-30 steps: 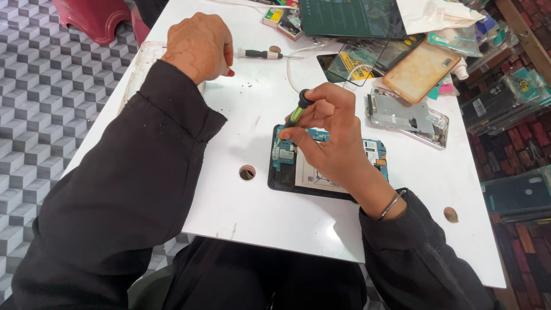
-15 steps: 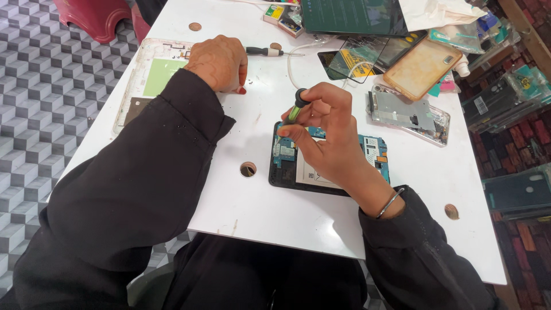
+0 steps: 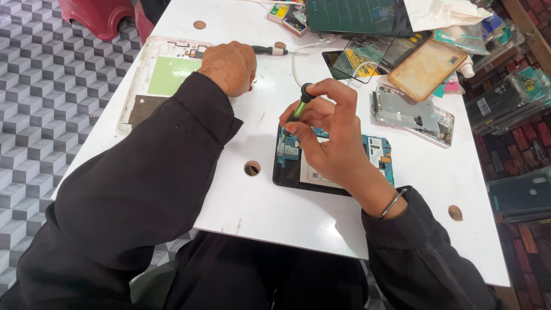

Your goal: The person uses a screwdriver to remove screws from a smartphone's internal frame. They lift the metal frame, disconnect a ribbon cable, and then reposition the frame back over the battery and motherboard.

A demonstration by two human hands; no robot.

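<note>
**Left hand pulls back to the bench's far side; driver stays on the opened device**

White bench [image 3: 241, 195] w/ round holes fills most of the view, patterned grey tile floor [image 3: 40, 115] to the left, shelves of clutter to the right. Biggest item on the far-left side is a pale back cover [image 3: 155, 80], inside up w/ a green patch. Top edge holds a dark tablet [image 3: 359, 14]. A tan phone case [image 3: 426, 68] and a grey metal frame [image 3: 410, 115] lie right of centre.

Near edge, centre: an opened device [image 3: 376, 158], blue circuit board exposed, lying flat in its black tray.

Right hand [image 3: 330, 146] is over it, fingers pinched shut round a small screwdriver [image 3: 299, 106] w/ green-black handle, tip angled down at the board's left end. Exact contact pt is hidden by the fingers.

Left hand [image 3: 229, 66] is curled knuckles-up beside the cover, near a 2nd screwdriver [image 3: 267, 50]; can't tell if it grips anything.

Change vs a sec ago: the left hand has drawn nearer along the bench, and the view has shifted so the cover now shows. Right hand and driver barely moved, so work on the board looks steady, one-handed.
</note>
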